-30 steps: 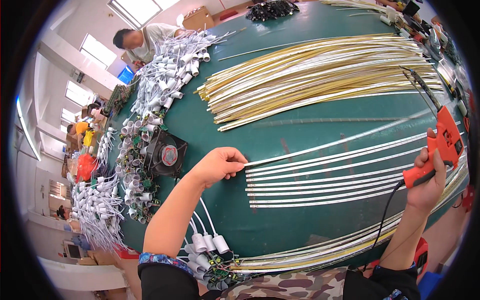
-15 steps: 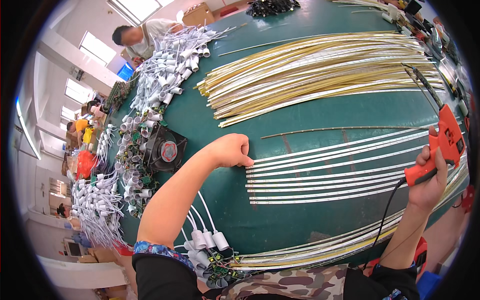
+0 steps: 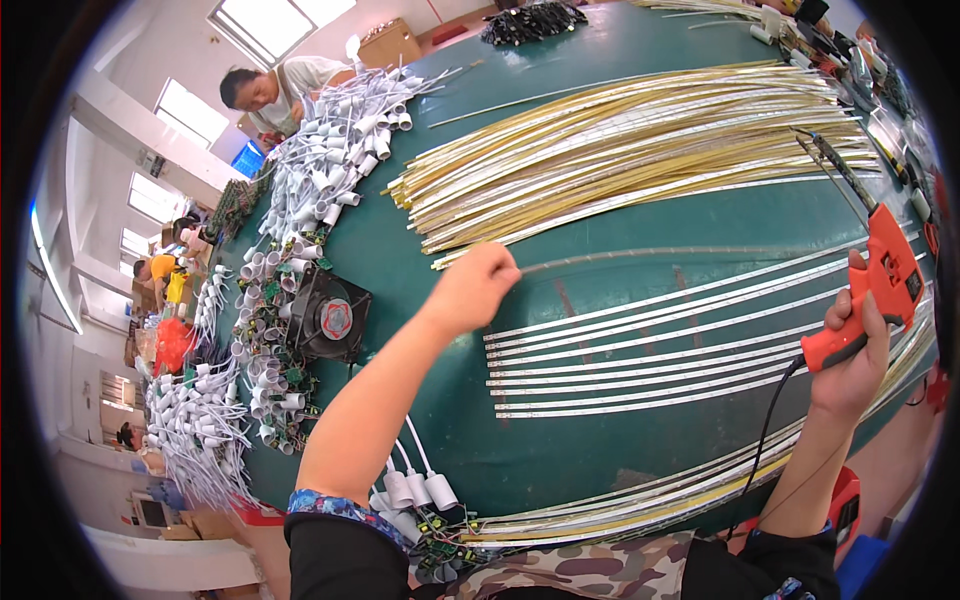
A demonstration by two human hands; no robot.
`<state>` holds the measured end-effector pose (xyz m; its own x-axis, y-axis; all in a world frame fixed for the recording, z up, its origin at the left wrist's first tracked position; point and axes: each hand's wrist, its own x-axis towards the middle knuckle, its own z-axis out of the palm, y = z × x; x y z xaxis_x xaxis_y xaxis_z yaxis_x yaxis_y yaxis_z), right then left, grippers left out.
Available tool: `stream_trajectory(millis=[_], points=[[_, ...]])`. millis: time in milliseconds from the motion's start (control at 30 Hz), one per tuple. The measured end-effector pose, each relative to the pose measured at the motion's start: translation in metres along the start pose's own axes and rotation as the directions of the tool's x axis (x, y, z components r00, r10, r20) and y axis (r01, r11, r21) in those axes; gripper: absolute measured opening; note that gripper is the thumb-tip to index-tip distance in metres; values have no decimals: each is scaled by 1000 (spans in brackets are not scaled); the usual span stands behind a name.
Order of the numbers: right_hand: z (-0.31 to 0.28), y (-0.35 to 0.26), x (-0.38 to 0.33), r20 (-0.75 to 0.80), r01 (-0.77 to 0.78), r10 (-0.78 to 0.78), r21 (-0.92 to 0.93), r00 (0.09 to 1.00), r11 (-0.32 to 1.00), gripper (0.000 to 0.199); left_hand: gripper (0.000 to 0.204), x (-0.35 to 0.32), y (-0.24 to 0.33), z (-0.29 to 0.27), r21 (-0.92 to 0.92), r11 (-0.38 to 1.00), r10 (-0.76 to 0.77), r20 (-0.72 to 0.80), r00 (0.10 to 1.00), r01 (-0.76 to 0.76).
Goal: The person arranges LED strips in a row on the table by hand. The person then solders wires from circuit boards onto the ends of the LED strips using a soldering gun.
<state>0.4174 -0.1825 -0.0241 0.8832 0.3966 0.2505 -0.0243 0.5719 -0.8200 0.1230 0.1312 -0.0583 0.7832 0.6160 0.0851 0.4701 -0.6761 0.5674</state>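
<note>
The left hand [image 3: 478,287] has its thumb and fingers pinched together on the left end of a thin strip [image 3: 640,251], which runs off to the right above the green table [image 3: 560,465]. The right hand [image 3: 850,350] is closed around the handle of a red gun-shaped tool [image 3: 890,270]; the tool's metal tip points to the far side, and a black cord [image 3: 765,440] hangs from the handle.

Just on the near side of the thin strip, a row of white strips [image 3: 525,413] lies side by side, their left ends roughly lined up. On the far side is a big pile of yellow and white strips [image 3: 620,155]. Nearest the body, more strips [image 3: 640,508] lie along the table edge, with white cylinders [image 3: 440,490] and small circuit boards at their left.

Left of the left hand stands a black fan [image 3: 332,317], beside heaped white cups with cables [image 3: 340,150]. Beyond these a co-worker [image 3: 300,80] leans in at the far left.
</note>
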Motion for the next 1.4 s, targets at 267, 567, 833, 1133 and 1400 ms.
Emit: stream_trajectory(millis=[267, 567, 833, 1133, 1400], points=[[-3, -4, 0, 52, -47, 48, -14, 998, 999, 54, 5, -28, -7, -26, -291, 746, -471, 405, 784, 599], [-1, -1, 0, 35, -5, 6, -22, 999, 1000, 54, 3, -29, 3, -28, -181, 799, -438, 477, 762, 573], [-4, 0, 1, 46, -1, 1, -4, 999, 1000, 54, 30, -7, 2, -33, 231, 909, -413, 412, 812, 346], [-5, -1, -2, 37, 9, -9, -5, 999, 1000, 52, 26, -10, -45, -46, 213, 917, -319, -118, 940, 338], [0, -1, -1, -5, 16, -16, 3, 1000, 1000, 52, 15, -14, -67, -48, 247, 937, -229, -102, 968, 247]])
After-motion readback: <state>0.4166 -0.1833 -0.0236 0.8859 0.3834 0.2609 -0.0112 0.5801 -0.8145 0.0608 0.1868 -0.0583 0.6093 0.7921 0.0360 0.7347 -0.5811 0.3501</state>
